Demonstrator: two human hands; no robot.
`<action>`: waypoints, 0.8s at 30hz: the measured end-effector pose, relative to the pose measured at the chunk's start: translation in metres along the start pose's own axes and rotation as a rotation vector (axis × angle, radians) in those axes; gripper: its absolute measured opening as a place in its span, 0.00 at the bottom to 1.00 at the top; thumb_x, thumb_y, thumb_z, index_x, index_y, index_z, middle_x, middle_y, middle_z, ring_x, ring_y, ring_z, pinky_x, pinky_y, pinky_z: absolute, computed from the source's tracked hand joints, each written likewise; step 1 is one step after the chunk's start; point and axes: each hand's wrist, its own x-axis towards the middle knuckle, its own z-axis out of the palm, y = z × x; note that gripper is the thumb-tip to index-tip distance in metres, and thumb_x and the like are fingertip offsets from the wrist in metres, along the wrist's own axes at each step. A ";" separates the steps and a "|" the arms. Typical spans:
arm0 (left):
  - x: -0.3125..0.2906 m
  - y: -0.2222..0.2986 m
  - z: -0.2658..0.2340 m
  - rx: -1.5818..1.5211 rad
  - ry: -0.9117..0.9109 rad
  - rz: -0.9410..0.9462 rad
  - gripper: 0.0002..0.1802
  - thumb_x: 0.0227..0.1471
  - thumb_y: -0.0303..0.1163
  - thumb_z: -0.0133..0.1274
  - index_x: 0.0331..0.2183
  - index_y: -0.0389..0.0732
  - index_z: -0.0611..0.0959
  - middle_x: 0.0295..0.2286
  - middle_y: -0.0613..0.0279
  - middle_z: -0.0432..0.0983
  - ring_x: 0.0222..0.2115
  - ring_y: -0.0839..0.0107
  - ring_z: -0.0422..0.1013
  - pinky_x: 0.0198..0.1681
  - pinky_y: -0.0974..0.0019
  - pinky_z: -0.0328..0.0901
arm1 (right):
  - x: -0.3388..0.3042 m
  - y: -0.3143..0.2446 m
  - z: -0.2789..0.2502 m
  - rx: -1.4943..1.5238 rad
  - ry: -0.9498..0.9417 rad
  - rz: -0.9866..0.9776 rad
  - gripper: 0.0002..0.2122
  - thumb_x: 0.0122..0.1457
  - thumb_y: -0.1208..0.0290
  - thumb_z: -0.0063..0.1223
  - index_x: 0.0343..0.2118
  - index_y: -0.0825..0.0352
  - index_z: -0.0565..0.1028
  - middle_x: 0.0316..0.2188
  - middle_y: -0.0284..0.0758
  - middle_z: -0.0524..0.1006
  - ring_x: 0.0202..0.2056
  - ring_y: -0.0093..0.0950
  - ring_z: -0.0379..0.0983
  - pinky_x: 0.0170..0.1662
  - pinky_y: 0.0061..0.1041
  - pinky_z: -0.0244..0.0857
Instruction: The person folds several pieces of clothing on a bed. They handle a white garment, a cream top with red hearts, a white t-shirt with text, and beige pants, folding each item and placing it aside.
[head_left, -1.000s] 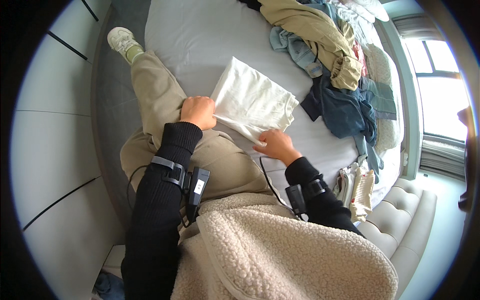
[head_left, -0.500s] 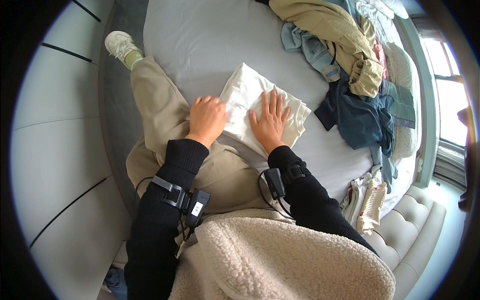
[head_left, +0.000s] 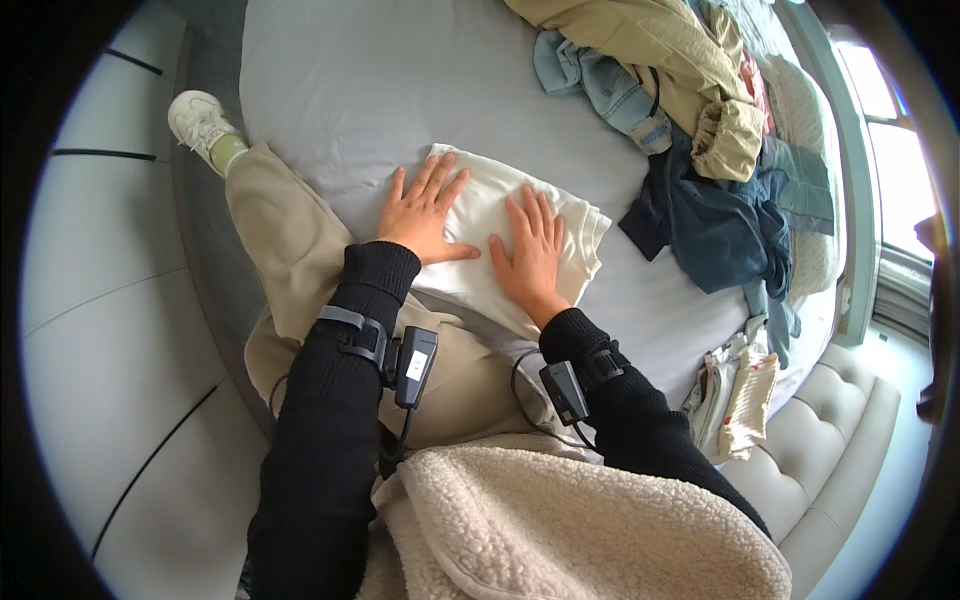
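Observation:
A folded white garment (head_left: 480,190) lies flat on the grey bed sheet (head_left: 370,90), just in front of my lap. Its layered edges show along the right side; what kind of garment it is, I cannot tell. Over its left edge my left hand (head_left: 422,218) rests with the fingers spread and the thumb pointing right. My right hand (head_left: 533,255) lies flat on the middle of the cloth, fingers stretched out. Neither hand grips anything. Some of the cloth is hidden under both palms.
Loose clothes are heaped at the far right: a tan jacket (head_left: 690,65), light blue denim (head_left: 590,85) and a dark blue garment (head_left: 715,225). Folded clothes (head_left: 748,400) lie near the tufted headboard (head_left: 820,440). White cabinets (head_left: 110,300) stand at left.
My left hand has opened from a curled shape and now lies spread on the cloth's left edge. My right hand stays flat on the cloth. The view has shifted slightly.

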 end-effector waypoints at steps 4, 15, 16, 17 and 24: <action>0.002 0.004 -0.005 0.054 -0.067 -0.042 0.68 0.29 0.72 0.59 0.65 0.54 0.49 0.66 0.62 0.35 0.67 0.65 0.32 0.66 0.44 0.32 | 0.028 -0.025 0.020 0.052 0.095 0.010 0.32 0.53 0.64 0.53 0.62 0.65 0.58 0.65 0.48 0.52 0.67 0.45 0.42 0.66 0.50 0.33; -0.004 0.002 -0.009 -0.015 -0.067 -0.003 0.64 0.35 0.65 0.61 0.66 0.52 0.47 0.67 0.59 0.32 0.67 0.62 0.30 0.66 0.45 0.32 | -0.021 0.073 -0.004 -0.265 0.063 0.305 0.32 0.62 0.52 0.40 0.65 0.65 0.54 0.67 0.42 0.51 0.68 0.39 0.40 0.68 0.44 0.31; -0.005 0.002 -0.009 -0.010 -0.053 0.004 0.63 0.36 0.65 0.62 0.66 0.52 0.48 0.66 0.58 0.33 0.67 0.62 0.31 0.66 0.44 0.32 | -0.029 0.084 -0.010 -0.263 0.051 0.337 0.32 0.62 0.52 0.39 0.65 0.66 0.53 0.66 0.42 0.52 0.68 0.40 0.42 0.67 0.45 0.34; -0.006 0.002 -0.009 -0.005 -0.039 0.012 0.63 0.36 0.64 0.62 0.65 0.52 0.49 0.66 0.58 0.33 0.67 0.62 0.31 0.66 0.44 0.33 | -0.035 0.094 -0.016 -0.260 0.028 0.335 0.32 0.63 0.52 0.39 0.64 0.67 0.53 0.66 0.42 0.52 0.67 0.40 0.43 0.67 0.45 0.35; -0.019 0.003 -0.009 -0.263 0.321 -0.103 0.54 0.35 0.48 0.69 0.58 0.35 0.61 0.56 0.44 0.62 0.55 0.54 0.64 0.55 0.56 0.63 | -0.057 0.100 -0.041 -0.091 0.166 0.402 0.25 0.59 0.57 0.52 0.52 0.74 0.69 0.50 0.47 0.71 0.52 0.42 0.66 0.56 0.34 0.59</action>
